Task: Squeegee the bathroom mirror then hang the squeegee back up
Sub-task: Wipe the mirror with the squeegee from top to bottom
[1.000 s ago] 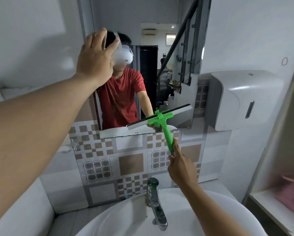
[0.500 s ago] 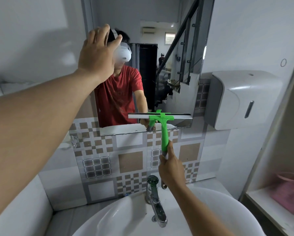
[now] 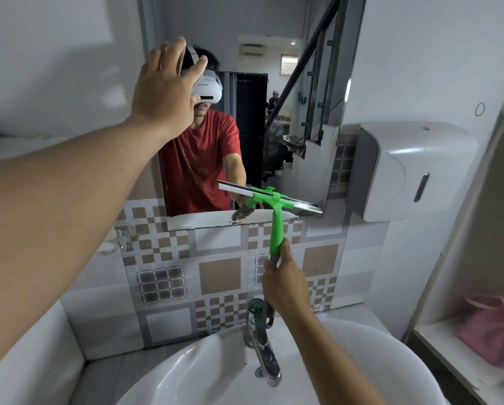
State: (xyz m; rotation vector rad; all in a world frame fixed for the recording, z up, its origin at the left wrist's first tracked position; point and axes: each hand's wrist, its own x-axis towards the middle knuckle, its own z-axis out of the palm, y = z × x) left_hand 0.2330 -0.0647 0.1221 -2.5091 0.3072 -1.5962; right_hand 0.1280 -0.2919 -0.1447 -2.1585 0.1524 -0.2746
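Over a tiled wall and white sink [image 3: 186,372], the green squeegee [image 3: 275,210] lay tilted against the mirror [image 3: 288,112]'s bottom edge. It looked light and stiff, best gripped low on its handle, where the right hand [image 3: 285,283] was clamped; the left hand [image 3: 164,89] rested open and spread against the glass.

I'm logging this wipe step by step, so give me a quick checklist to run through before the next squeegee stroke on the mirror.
1. Right hand grips the squeegee handle low down: ok.
2. Blade lies against the mirror near its bottom edge: ok, though true contact cannot be told.
3. Blade level: not ok, it tilts down to the right.
4. Left hand placed flat high on the mirror's left side, away from the blade: ok.
5. Glass streak-free above the blade: cannot tell.
6. Hook for hanging the squeegee back: cannot tell, none shows clearly.
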